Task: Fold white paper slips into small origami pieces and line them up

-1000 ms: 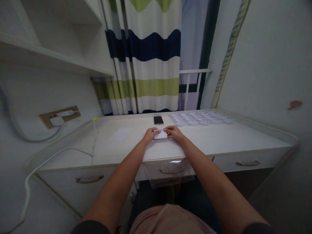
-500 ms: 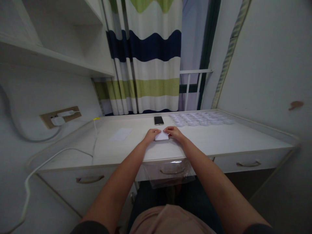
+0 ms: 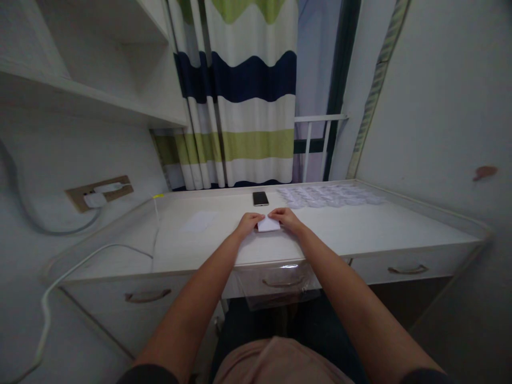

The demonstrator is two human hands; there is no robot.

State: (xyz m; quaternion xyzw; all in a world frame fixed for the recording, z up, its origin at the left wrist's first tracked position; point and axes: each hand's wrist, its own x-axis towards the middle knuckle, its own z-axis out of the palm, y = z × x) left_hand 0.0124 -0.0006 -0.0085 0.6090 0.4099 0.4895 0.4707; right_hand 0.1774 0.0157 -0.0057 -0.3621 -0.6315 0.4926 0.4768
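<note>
A small piece of folded white paper (image 3: 268, 224) is held between my two hands, just above the white desk near its front. My left hand (image 3: 248, 222) pinches its left side, thumb on top. On the right side, my right hand (image 3: 287, 217) grips it with thumb and fingers closed. The fingers beneath the paper are partly hidden. Straight beyond my hands lies a black phone (image 3: 261, 199), apart from them.
Rows of several folded white paper pieces (image 3: 330, 195) cover the back right of the desk (image 3: 340, 229). White sheets (image 3: 199, 221) lie at the left. A white cable (image 3: 100, 250) runs over the left edge. Clear plastic (image 3: 276, 298) hangs from the front edge.
The folded paper has shifted slightly to the right and tilted between my fingers. Both hands stay in nearly the same place, still gripping it.
</note>
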